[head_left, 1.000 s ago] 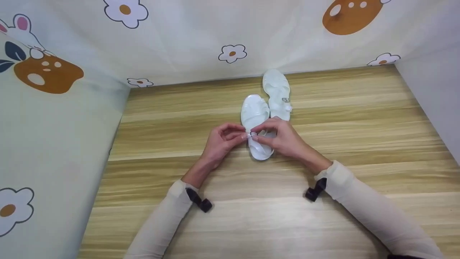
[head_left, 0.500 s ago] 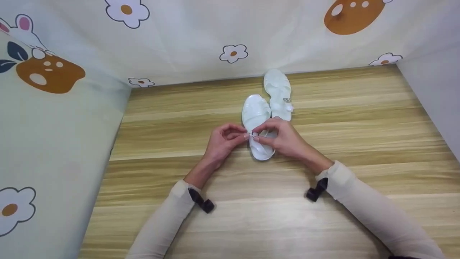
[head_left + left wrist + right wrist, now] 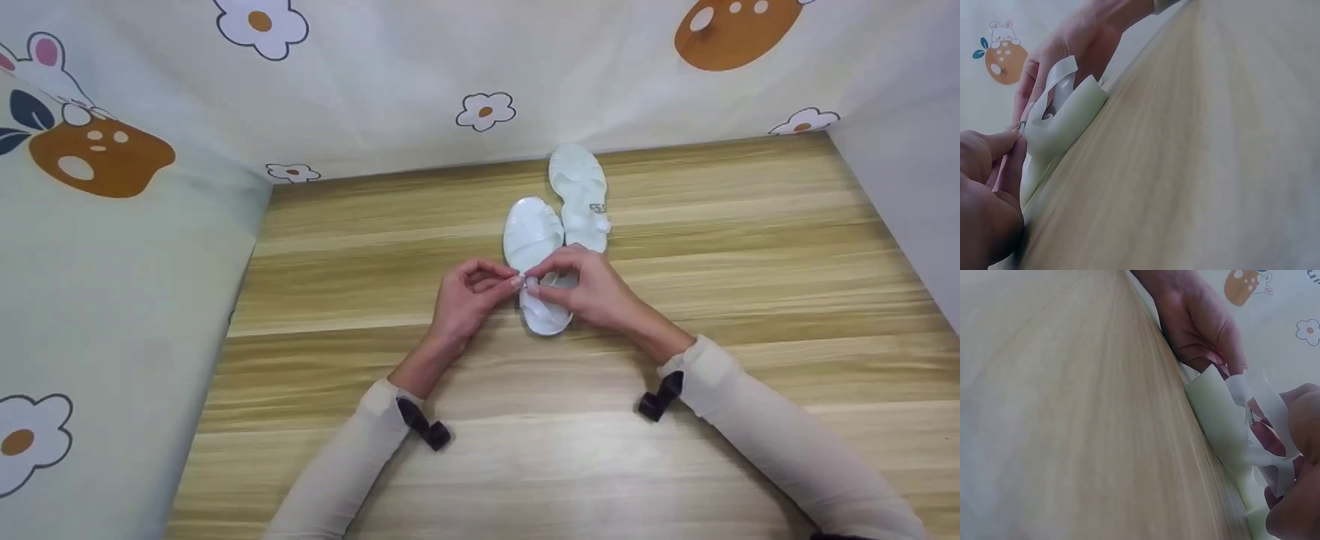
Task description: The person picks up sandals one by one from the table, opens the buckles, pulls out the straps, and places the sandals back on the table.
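Sandal lies flat on my table, heel toward me; my left hand and right hand meet over its heel end, each pinching the strap at the buckle, fingertips nearly touching; just beyond my right knuckles lies the second sandal, touching the first; flowered cloth stands behind.

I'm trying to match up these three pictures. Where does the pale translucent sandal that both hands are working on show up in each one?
Head view: the pale translucent plastic sandal lies centre frame, heel under both hands.
Left wrist view: the sandal is at upper left, seen edge-on.
Right wrist view: it is at right, seen edge-on.
Shared landmark: the light wooden tabletop under it.
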Tool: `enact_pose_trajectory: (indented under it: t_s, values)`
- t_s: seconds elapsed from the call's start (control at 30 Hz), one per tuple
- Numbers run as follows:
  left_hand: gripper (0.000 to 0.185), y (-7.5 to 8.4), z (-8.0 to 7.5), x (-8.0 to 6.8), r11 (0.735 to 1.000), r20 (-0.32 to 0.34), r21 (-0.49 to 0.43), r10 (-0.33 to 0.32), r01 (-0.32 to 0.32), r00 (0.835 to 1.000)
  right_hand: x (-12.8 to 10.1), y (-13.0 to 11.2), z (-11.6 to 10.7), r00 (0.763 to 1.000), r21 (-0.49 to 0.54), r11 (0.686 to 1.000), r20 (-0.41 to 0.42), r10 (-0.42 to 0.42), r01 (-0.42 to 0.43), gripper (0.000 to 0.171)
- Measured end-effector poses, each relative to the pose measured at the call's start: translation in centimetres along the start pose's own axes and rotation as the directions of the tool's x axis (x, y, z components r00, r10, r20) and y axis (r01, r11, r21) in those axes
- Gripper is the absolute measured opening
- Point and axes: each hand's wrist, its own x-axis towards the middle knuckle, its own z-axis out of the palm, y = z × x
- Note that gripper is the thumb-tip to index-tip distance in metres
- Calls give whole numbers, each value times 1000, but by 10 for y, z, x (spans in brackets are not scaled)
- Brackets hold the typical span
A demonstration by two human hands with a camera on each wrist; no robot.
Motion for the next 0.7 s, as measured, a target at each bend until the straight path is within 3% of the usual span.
enact_pose_trajectory:
  t_s: [0.23, 0.5, 0.7]
  values:
    - [19, 1, -1, 0, 999, 40, 40, -6, 5, 999, -1, 1, 0, 1000, -1, 1000, -3, 23, -23, 15]
    - [24, 4, -5, -1, 993, 157, 114, 20, -38, 987, -2, 1, -1, 999, -1, 999, -7, 37, -37, 13]
    - [28, 3, -6, -1, 993, 205, 108, 14, -37, 979, -2, 2, -1, 999, 5, 1000, -21, 29, -29, 12]
